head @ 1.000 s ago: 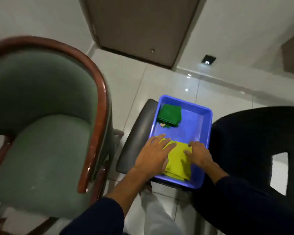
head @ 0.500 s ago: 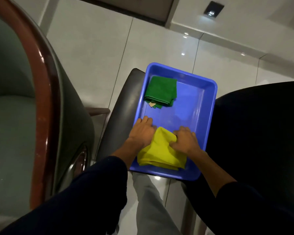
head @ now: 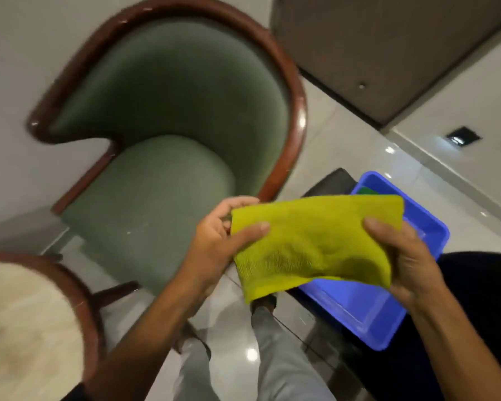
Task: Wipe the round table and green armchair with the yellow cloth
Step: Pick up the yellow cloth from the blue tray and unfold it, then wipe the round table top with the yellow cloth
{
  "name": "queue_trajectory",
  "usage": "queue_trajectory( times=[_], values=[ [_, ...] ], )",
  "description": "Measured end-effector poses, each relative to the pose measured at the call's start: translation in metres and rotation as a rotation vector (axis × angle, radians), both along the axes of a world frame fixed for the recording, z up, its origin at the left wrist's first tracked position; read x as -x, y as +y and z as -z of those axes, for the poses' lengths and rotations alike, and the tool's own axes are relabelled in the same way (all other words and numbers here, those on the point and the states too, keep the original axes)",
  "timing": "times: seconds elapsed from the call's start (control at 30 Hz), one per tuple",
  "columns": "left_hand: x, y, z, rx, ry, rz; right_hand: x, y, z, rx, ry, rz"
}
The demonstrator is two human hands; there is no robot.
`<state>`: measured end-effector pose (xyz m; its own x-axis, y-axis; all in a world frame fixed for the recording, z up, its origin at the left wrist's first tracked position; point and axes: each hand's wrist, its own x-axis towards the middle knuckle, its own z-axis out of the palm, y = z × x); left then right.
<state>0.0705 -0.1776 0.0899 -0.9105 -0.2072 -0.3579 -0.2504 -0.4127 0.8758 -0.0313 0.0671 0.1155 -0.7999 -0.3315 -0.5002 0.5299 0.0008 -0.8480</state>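
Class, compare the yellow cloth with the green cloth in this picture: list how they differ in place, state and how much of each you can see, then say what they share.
The yellow cloth is held in the air between the left hand and right hand; the green cloth lies untouched in the blue tray. The yellow cloth is spread out and almost fully visible; only a sliver of the green cloth shows behind it. Both are cloths.

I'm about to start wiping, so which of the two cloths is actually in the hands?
The yellow cloth, stretched between the left hand and right hand. The green cloth lies in the blue tray.
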Motion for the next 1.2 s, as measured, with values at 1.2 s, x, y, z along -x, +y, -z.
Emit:
queue_trajectory(
  times=[1.2],
  values=[
    [-0.475,-0.337,0.335,1.479,-1.013,-0.337,-0.378,-0.503,0.347,-0.968,1.188,-0.99]
  ],
)
